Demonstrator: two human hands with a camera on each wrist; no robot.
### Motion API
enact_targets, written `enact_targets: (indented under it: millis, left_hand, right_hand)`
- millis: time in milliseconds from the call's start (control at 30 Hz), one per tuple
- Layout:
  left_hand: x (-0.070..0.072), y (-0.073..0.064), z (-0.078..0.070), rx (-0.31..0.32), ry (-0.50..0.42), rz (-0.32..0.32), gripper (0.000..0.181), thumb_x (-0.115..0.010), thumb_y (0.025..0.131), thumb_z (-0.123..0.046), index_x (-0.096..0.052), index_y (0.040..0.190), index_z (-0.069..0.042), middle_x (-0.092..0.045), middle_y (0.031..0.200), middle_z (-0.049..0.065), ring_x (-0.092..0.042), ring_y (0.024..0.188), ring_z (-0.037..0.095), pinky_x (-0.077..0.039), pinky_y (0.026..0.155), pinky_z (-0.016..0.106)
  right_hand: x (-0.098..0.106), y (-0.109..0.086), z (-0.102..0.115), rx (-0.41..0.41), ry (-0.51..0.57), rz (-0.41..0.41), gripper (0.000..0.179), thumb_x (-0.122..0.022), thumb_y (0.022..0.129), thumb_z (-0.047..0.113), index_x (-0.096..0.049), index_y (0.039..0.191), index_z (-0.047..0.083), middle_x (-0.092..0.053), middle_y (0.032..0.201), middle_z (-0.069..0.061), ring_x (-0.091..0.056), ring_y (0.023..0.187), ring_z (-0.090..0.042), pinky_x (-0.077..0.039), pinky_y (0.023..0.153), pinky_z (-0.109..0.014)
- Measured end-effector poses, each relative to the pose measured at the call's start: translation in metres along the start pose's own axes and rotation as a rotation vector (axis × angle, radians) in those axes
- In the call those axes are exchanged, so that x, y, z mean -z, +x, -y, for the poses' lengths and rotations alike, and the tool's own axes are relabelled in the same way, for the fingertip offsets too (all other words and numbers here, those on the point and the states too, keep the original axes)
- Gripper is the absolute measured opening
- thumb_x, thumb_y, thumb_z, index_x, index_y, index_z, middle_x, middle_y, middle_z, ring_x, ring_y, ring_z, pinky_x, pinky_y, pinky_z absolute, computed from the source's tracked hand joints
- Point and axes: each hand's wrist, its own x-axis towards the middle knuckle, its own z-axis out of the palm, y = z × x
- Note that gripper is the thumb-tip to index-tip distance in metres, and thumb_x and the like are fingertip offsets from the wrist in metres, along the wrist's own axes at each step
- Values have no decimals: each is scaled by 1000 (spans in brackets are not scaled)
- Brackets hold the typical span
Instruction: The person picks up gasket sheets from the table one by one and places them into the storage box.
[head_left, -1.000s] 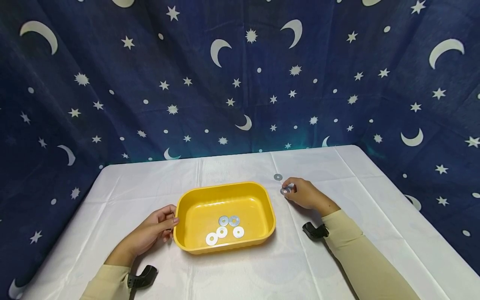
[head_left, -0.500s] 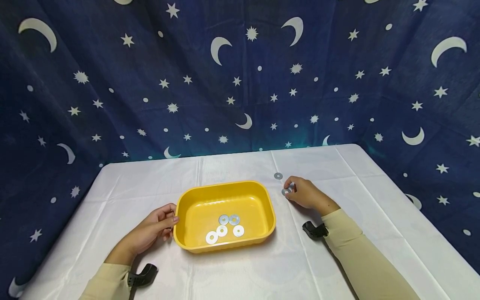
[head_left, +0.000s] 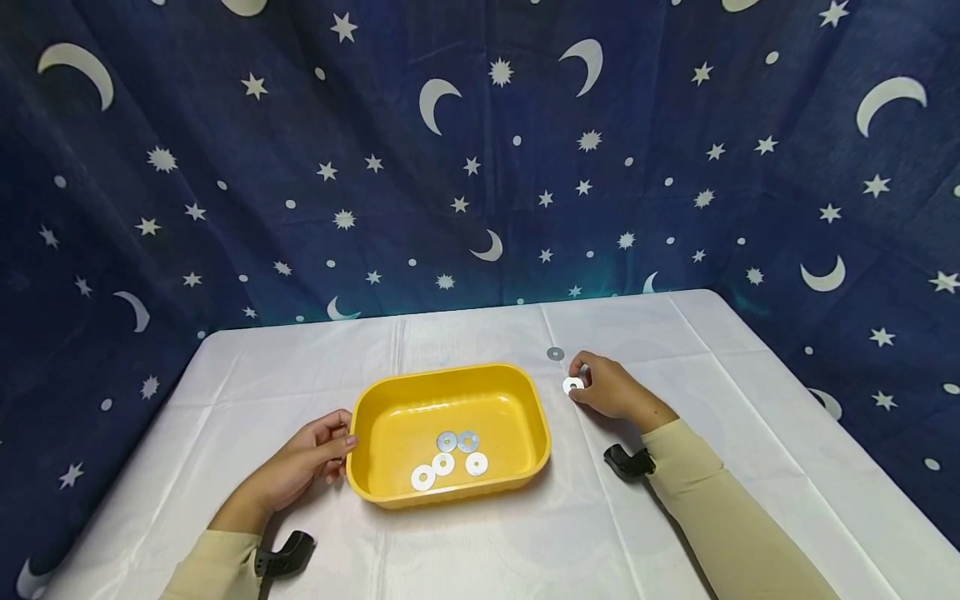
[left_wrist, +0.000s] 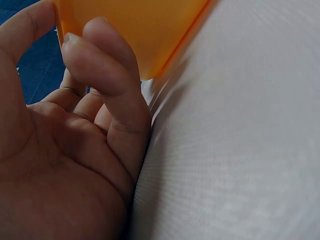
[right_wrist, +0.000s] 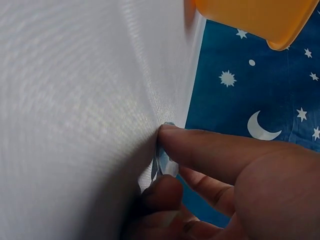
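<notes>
A yellow plastic tray [head_left: 405, 421] stands on the table, with several flat metal washers [head_left: 476, 456] lying toward its near side. My left hand [head_left: 292, 467] holds the tray's left end, thumb at the rim and fingers against the outer wall. To the right of the tray, my right hand [head_left: 611, 390] pinches a washer [head_left: 567, 384] between thumb and fingers. In the right wrist view this washer [right_wrist: 167, 162] is tilted on edge close to the cloth; part of it is hidden by the fingers. Another washer [head_left: 550, 354] lies flat just beyond the right hand.
A white cloth [head_left: 487, 550] with fold creases covers the table. Behind and at both sides hangs a dark blue curtain [head_left: 390, 225] with moons and stars. Each wrist wears a black strap-on device [head_left: 288, 556].
The pinched washer has tilted in my right fingers and now looks brighter, while that hand shifted only slightly. My left hand and the tray have stayed in place.
</notes>
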Motion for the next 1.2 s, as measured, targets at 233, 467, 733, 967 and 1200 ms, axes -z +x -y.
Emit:
enact_targets:
  millis: [233, 467, 733, 967, 1200]
  left_hand:
    - [0, 0, 0, -13, 0, 7, 27, -50, 104, -15, -41, 120, 5, -57, 87, -3, -52, 66, 6, -47, 57, 18]
    - [1, -1, 1, -18, -4, 13, 27, -50, 104, -15, -41, 120, 5, -57, 88, -4, -53, 66, 6, -47, 57, 19]
    - [1, -1, 3, -31, -10, 17, 25, -49, 104, -14, -42, 119, 4, -57, 88, -4, -54, 65, 6, -47, 56, 19]
    - [1, -1, 2, -25, -6, 13, 27, -49, 104, -14, -41, 120, 6, -57, 89, -2, -54, 66, 6, -47, 56, 19]
    - [0, 0, 2, -24, -9, 9, 26, -49, 104, -14, -41, 120, 5, -57, 89, -3, -53, 65, 6, -47, 56, 18]
  right_hand:
    - [-1, -1, 1, 3, -5, 7, 25, -71, 88, 8, -54, 107, 10, -50, 78, -6, -47, 69, -19, -41, 65, -30]
    - [2, -2, 6, 14, 28, 11, 18, -59, 91, 1, -56, 107, 9, -52, 80, -7, -49, 69, -19, -44, 63, -29]
    - [4, -5, 12, 58, 51, 21, 16, -55, 96, 3, -62, 110, 6, -60, 82, -8, -56, 60, -15, -50, 60, -27]
    - [6, -9, 19, 117, 60, 29, 17, -58, 95, 4, -65, 111, 6, -61, 86, -8, -56, 57, -14, -49, 61, -26]
    - [9, -14, 30, 138, 87, 43, 13, -61, 96, 6, -66, 108, 9, -60, 87, -8, -56, 58, -15, -50, 59, -27]
